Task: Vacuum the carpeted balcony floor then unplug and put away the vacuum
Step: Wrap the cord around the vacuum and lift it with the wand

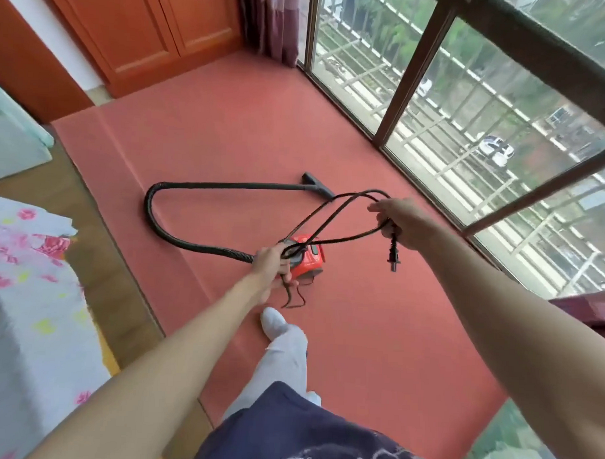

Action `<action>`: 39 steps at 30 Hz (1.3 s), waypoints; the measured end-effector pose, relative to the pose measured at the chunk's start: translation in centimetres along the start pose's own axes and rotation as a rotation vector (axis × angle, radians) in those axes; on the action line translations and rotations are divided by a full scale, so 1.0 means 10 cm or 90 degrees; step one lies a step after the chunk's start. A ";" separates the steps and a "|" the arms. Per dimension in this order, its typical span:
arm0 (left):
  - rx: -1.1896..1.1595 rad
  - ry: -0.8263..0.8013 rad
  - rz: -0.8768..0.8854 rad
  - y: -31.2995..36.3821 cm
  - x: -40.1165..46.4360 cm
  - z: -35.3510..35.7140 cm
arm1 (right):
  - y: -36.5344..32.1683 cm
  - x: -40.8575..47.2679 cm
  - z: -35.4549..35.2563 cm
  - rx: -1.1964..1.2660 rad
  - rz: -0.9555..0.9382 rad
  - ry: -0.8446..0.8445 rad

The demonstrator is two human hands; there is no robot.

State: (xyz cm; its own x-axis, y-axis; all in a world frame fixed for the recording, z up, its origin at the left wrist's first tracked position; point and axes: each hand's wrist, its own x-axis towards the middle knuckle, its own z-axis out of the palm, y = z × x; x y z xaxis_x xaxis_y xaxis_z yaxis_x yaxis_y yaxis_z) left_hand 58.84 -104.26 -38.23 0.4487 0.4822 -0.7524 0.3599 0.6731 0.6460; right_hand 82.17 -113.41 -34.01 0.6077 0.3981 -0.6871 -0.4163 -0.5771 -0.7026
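Hands both grasp looped black cord above red vacuum: left hand bunches loops, right hand nr plug

Bright daylight thru window; edges warped, slight motion blur.

Navy printed top, pale trousers, white shoe.

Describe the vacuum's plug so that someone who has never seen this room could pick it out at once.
Start at the long window wall beside the red carpet. The right hand there grips loops of thin black power cord. The black plug dangles below that hand; unlike the thick ribbed hose, it ends in metal prongs.
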 end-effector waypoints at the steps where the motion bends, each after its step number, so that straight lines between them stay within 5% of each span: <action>1: -0.041 0.005 -0.018 0.12 0.13 -0.02 | 0.01 0.18 0.04 -0.045 -0.013 0.022; 4: -0.206 0.029 -0.065 0.52 0.51 -0.05 | 0.11 0.65 0.21 -0.161 -0.022 0.038; 12: -0.613 0.047 -0.114 1.05 1.08 0.15 | 0.78 1.49 0.94 -0.306 0.185 -0.073; 19: -0.914 0.046 -0.172 0.62 1.71 -0.18 | 0.87 2.06 1.43 -0.059 0.373 -0.103; 22: -0.860 0.159 -0.179 0.35 1.89 -0.29 | 1.12 2.49 1.58 -0.113 0.364 -0.113; 26: -0.618 0.366 -0.201 -0.30 2.09 -0.31 | 1.17 2.91 1.64 -0.277 0.208 -0.120; 29: -0.619 0.448 -0.258 -0.77 2.32 -0.11 | 1.12 3.22 1.63 -0.236 0.209 -0.186; 34: -0.736 0.422 -0.263 -1.26 3.01 0.33 | 1.32 3.76 1.61 -0.063 0.358 -0.269; 39: -0.868 0.320 -0.220 -1.74 3.70 0.42 | 1.85 4.27 1.64 -0.173 0.446 -0.407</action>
State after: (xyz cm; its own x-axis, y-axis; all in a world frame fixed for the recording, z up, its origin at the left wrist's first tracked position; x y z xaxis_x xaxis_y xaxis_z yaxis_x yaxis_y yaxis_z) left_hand 72.62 -100.53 -76.77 0.0800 0.1410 -0.9868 -0.7616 0.6474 0.0307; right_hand 89.34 -95.37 -79.42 -0.2302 0.1679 -0.9585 -0.3247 -0.9418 -0.0870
